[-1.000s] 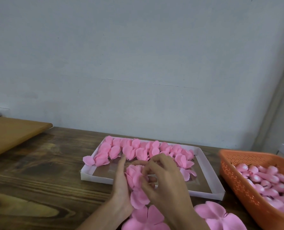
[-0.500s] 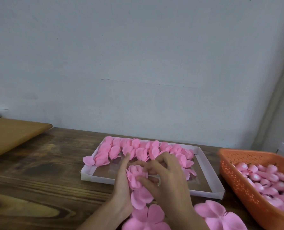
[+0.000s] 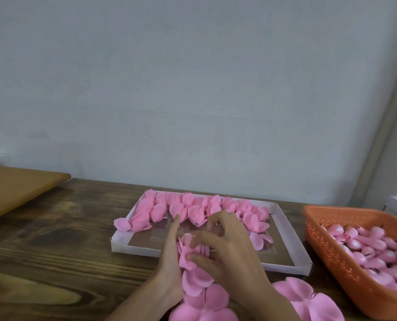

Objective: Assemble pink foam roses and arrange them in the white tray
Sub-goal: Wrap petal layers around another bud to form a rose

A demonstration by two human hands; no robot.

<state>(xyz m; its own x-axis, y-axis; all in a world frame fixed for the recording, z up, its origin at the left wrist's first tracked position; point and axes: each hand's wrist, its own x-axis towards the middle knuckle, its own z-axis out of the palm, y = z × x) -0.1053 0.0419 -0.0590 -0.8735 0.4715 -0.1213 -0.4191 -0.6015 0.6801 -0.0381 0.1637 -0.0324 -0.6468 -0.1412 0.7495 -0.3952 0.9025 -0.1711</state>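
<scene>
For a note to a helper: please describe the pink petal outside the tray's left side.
On the wooden table lies a white tray with pink roses along its far side. At that row's left end, this petal alone lies outside the tray's wall.

Dark wood table (image 3: 54, 251); lighter wooden board (image 3: 14, 188) far left; pale wall (image 3: 193, 77) behind

Lower centre: your right hand (image 3: 230, 253) pinches a part-built pink rose (image 3: 188, 254); your left hand (image 3: 169, 260) rests against it, forefinger straight, over the white tray (image 3: 135, 248) near rim. An orange basket (image 3: 332, 258) sits lower right.
</scene>
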